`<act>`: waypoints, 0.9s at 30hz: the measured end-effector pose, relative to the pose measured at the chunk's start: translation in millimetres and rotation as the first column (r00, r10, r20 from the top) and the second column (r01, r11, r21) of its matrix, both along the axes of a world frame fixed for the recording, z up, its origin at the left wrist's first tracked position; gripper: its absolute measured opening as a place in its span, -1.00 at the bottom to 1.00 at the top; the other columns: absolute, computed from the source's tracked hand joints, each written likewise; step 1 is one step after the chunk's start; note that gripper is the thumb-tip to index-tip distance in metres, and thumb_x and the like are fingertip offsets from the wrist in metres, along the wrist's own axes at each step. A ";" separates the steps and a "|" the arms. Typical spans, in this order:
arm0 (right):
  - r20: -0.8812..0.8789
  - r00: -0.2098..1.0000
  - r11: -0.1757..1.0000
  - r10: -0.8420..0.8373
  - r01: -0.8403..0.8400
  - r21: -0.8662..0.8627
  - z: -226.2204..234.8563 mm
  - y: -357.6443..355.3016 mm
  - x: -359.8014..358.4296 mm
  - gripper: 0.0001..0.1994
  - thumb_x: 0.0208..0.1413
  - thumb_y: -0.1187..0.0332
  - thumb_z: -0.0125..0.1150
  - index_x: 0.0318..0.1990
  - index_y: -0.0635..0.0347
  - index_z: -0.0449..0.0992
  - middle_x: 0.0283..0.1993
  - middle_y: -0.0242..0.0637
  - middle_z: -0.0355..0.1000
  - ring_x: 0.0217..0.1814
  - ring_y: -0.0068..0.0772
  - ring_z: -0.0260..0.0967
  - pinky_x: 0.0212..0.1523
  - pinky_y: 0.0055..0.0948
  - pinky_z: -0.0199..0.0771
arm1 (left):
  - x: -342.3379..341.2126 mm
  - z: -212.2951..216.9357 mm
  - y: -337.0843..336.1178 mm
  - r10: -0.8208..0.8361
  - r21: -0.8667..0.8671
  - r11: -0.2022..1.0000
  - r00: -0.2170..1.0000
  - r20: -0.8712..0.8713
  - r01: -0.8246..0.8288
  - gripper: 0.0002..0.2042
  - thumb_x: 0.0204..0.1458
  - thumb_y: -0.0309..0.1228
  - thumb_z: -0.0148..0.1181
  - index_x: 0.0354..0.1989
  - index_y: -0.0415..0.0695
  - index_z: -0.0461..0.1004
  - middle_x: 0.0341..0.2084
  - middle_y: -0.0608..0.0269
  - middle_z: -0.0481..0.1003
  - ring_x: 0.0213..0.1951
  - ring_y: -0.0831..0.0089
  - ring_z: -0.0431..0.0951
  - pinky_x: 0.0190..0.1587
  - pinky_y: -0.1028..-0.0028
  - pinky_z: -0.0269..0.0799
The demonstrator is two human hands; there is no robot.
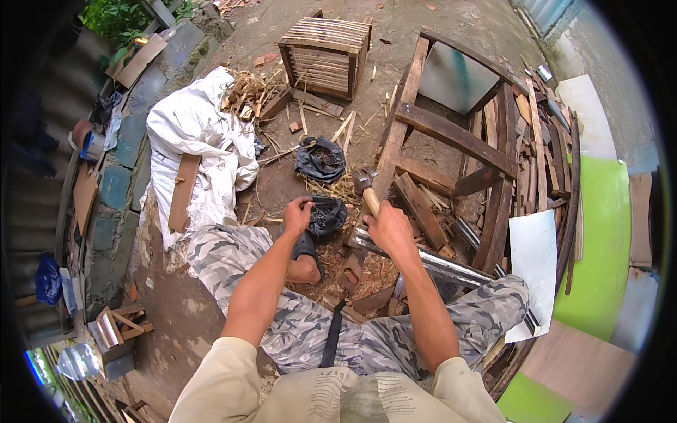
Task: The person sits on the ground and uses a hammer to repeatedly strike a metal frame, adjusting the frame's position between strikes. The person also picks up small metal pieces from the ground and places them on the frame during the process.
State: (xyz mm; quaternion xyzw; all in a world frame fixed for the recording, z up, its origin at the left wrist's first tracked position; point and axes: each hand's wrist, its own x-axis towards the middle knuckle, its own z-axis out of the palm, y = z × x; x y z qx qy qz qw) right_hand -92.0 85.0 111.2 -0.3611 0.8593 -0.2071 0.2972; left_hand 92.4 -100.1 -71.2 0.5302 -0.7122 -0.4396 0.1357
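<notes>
One right hand [389, 227], just right of the nearer black bag [328, 227], grips a hammer [370, 200]; its metal head is probably heavy, its wooden handle stiff, best held low. At the bag's left edge, the left hand's [299, 216] fingers curl; whether they pinch anything, I cannot tell. Well beyond the bag stands a slatted crate [324, 65].

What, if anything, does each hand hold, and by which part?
The right hand grips a hammer by its wooden handle. The left hand is beside a black bag; whether it holds anything cannot be told.
</notes>
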 end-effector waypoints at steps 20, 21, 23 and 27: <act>0.134 0.929 0.879 -0.345 0.369 -0.302 -5.3 118.2 21.5 -0.59 0.16 0.17 0.33 -0.20 0.46 0.44 -0.43 0.29 0.47 -0.27 0.44 0.47 -0.29 0.08 0.40 | -39.1 180.0 85.8 -0.279 0.156 0.921 0.885 -0.372 0.356 -0.72 0.14 -0.35 0.38 -0.09 -0.29 0.61 -0.25 0.24 0.66 -0.18 0.61 0.59 -0.10 0.54 0.47; 0.118 0.928 0.876 -0.354 0.373 -0.306 -8.8 119.6 21.6 -0.59 0.16 0.17 0.33 -0.21 0.46 0.44 -0.43 0.29 0.47 -0.28 0.44 0.47 -0.29 0.08 0.40 | -39.5 182.6 86.9 -0.343 0.046 0.927 0.894 -0.288 0.371 -0.74 0.11 -0.34 0.40 -0.13 -0.26 0.63 -0.26 0.25 0.67 -0.19 0.61 0.59 -0.11 0.53 0.47; 0.087 0.925 0.871 -0.370 0.378 -0.315 -14.8 121.9 21.8 -0.59 0.16 0.16 0.33 -0.22 0.46 0.44 -0.45 0.29 0.46 -0.29 0.44 0.46 -0.30 0.08 0.41 | -39.7 180.0 87.6 -0.380 0.025 0.915 0.881 -0.281 0.402 -0.76 0.11 -0.35 0.39 -0.15 -0.26 0.64 -0.27 0.24 0.67 -0.18 0.58 0.60 -0.10 0.51 0.48; 0.064 0.922 0.878 -0.382 0.383 -0.287 -14.4 118.8 22.1 -0.58 0.15 0.15 0.34 -0.24 0.45 0.44 -0.45 0.30 0.46 -0.29 0.45 0.46 -0.30 0.10 0.41 | -39.1 169.3 87.1 -0.418 0.031 0.891 0.844 -0.336 0.454 -0.75 0.13 -0.30 0.37 -0.14 -0.22 0.65 -0.37 0.17 0.67 -0.32 0.49 0.60 -0.16 0.41 0.48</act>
